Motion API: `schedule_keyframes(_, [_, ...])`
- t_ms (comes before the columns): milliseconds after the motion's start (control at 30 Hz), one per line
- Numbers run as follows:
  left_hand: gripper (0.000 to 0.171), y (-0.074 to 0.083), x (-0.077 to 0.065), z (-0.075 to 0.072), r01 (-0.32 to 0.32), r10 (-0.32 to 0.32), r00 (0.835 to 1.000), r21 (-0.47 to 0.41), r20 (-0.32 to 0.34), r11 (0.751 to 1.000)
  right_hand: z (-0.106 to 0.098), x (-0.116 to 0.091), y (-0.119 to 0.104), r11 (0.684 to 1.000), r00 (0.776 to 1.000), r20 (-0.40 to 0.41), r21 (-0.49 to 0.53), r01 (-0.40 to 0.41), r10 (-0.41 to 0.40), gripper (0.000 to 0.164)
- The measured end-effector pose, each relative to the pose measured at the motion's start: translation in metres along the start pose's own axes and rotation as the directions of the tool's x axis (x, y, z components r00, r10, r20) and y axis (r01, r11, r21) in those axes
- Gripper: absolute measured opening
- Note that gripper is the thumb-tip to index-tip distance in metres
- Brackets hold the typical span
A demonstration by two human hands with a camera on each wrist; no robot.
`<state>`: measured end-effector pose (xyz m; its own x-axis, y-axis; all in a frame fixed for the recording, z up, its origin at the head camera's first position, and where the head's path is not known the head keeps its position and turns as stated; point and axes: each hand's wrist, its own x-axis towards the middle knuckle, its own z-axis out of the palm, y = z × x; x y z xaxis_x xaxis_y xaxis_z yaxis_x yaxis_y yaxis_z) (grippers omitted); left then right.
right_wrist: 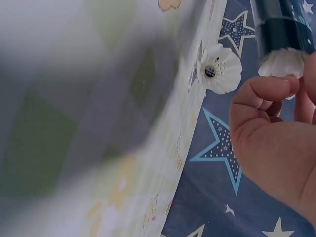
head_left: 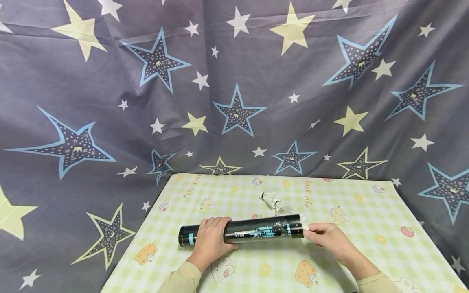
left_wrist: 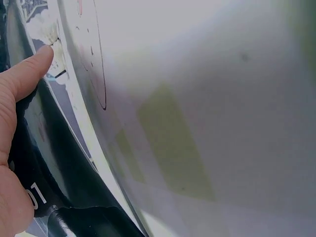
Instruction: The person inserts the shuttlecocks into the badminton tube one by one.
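A black shuttlecock tube (head_left: 261, 230) with blue and white lettering lies sideways over the table. My left hand (head_left: 211, 241) grips it toward its left end, thumb along the near side. In the left wrist view the tube (left_wrist: 61, 163) runs down beside the left hand (left_wrist: 12, 103). White feathers of a shuttlecock (right_wrist: 281, 63) stick out of the tube's right end; its cork is hidden inside. Thumb and forefinger of my right hand (head_left: 329, 240) pinch the edge of those feathers.
Just behind the tube, two white shuttlecocks (head_left: 282, 208) lie together on the table. A green checked cloth (head_left: 264, 268) with cartoon prints covers the tabletop. Grey star-patterned fabric (head_left: 253, 69) hangs behind the table and along its sides.
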<state>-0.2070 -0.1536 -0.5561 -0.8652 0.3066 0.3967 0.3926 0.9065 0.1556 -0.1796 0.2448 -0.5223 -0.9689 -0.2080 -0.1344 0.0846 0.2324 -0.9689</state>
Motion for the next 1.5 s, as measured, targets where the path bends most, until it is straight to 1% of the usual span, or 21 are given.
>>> schedule_keyframes(200, [0.089,0.000,0.001,-0.001,0.009,-0.009,1.000,-0.011,-0.004,1.000,0.004,0.002,0.003,1.000,1.000,-0.010,-0.027,0.005,-0.005,0.038])
schedule_keyframes(267, [0.089,0.000,0.001,-0.001,0.011,-0.011,1.000,-0.012,-0.004,1.000,0.006,0.001,0.003,0.999,1.000,-0.022,-0.041,-0.004,0.004,0.038])
schedule_keyframes(333, [0.088,0.000,0.001,-0.001,0.012,-0.012,1.000,-0.009,-0.004,1.000,0.008,-0.001,0.002,0.999,0.999,-0.033,-0.054,0.003,-0.004,0.037])
schedule_keyframes(467, [0.088,0.001,0.001,0.000,0.014,-0.014,1.000,-0.009,-0.003,1.000,0.016,-0.004,0.000,0.995,0.993,-0.104,-0.091,0.039,-0.049,0.030])
schedule_keyframes(500, [0.088,0.001,0.001,0.000,0.015,-0.015,1.000,-0.009,-0.004,1.000,0.019,-0.005,0.000,0.993,0.990,-0.126,-0.103,0.052,-0.065,0.028])
schedule_keyframes(600, [0.089,0.002,0.001,-0.001,0.017,-0.017,1.000,-0.013,-0.007,1.000,0.028,-0.006,-0.002,0.990,0.977,-0.199,-0.128,0.056,-0.081,0.023])
schedule_keyframes(700, [0.089,0.002,0.001,-0.001,0.019,-0.019,1.000,-0.021,-0.013,1.000,0.036,-0.006,-0.003,0.993,0.967,-0.250,-0.114,0.030,-0.058,0.023])
schedule_keyframes(833, [0.088,0.002,0.001,-0.002,0.021,-0.021,1.000,-0.029,-0.016,0.999,0.041,-0.006,-0.004,0.998,0.960,-0.277,-0.058,0.016,-0.032,0.024])
schedule_keyframes(900, [0.087,0.002,0.000,-0.002,0.022,-0.022,1.000,-0.030,-0.021,0.999,0.043,-0.006,-0.004,1.000,0.962,-0.272,-0.022,0.022,-0.027,0.024])
schedule_keyframes(1033, [0.087,0.002,0.000,-0.003,0.017,-0.018,0.999,-0.032,-0.037,0.999,0.044,-0.006,-0.004,0.999,0.972,-0.234,0.032,0.038,-0.029,0.023])
schedule_keyframes(1233, [0.086,0.001,0.001,-0.002,0.017,-0.018,0.999,-0.041,-0.040,0.999,0.043,-0.006,-0.003,0.996,0.981,-0.184,0.054,0.071,-0.060,0.025])
schedule_keyframes(1333, [0.086,0.001,0.001,-0.002,0.018,-0.020,0.999,-0.046,-0.037,0.999,0.042,-0.005,-0.002,0.995,0.988,-0.134,0.047,0.087,-0.081,0.027])
schedule_keyframes(1500, [0.086,0.001,0.000,-0.003,0.015,-0.017,0.999,-0.045,-0.034,0.999,0.039,-0.005,-0.002,0.994,0.994,-0.014,0.034,0.106,-0.106,0.033])
